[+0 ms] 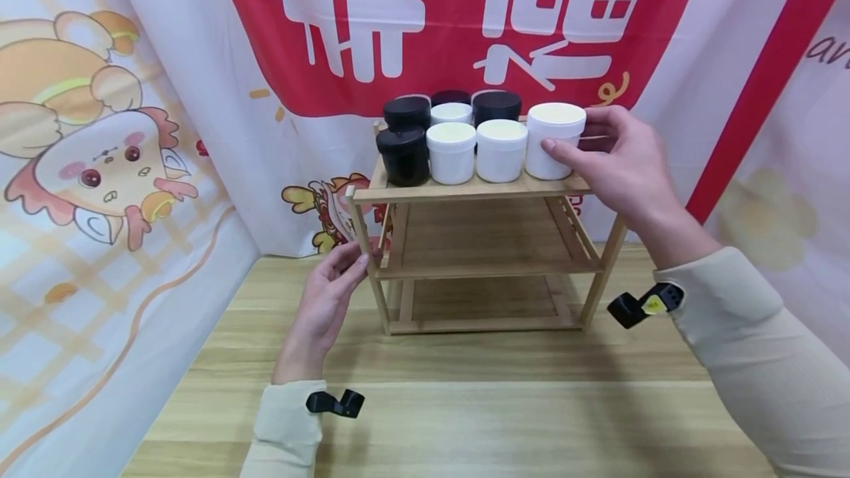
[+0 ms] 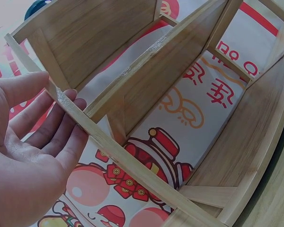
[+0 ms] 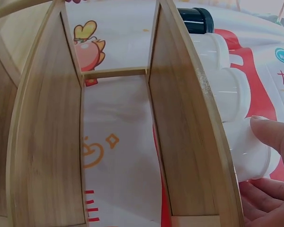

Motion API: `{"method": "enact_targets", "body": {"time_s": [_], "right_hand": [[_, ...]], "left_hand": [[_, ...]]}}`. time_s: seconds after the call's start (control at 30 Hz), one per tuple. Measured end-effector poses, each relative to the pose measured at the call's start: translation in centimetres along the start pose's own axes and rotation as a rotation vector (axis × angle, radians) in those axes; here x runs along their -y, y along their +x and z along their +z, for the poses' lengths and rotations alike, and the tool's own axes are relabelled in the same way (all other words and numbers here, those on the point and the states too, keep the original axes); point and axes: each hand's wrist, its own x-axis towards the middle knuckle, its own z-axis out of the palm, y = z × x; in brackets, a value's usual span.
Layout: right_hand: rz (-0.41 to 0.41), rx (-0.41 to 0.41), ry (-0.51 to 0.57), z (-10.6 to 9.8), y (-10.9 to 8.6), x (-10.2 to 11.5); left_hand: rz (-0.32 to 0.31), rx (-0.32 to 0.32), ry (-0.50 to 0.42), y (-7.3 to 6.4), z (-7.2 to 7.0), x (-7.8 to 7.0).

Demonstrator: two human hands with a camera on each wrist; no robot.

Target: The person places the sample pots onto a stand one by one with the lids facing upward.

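My right hand (image 1: pixel 627 161) grips a white lidded jar (image 1: pixel 553 131) at the right end of the rack's top shelf, thumb in front and fingers behind. The right wrist view shows that jar (image 3: pixel 248 153) beside the shelf edge; whether its base touches the board is unclear. To its left stand two white jars (image 1: pixel 501 153) and a black jar (image 1: pixel 403 161) in the front row. More black and white jars, partly hidden, stand behind. At the left post of the wooden rack (image 2: pixel 102 135), my left hand (image 2: pixel 38 146) holds the post between thumb and fingers.
Two lower shelves (image 1: pixel 488 234) of the rack sit below the jars. The rack stands on a wood-grain table (image 1: pixel 465 404). Printed cloth (image 1: pixel 219 57) hangs behind and at both sides. A small black device (image 1: pixel 335 404) is worn on each wrist.
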Motion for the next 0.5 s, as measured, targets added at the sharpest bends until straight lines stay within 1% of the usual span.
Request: {"method": "enact_targets", "body": {"time_s": [0.27, 0.5], "right_hand": [[0.001, -0.007, -0.006, 0.07, -0.06, -0.01], [-0.003, -0.023, -0.026, -0.24, -0.36, -0.39]], "left_hand": [[0.001, -0.002, -0.004, -0.19, 0.05, -0.11], [0.001, 0.015, -0.02, 0.25, 0.54, -0.02]]}}
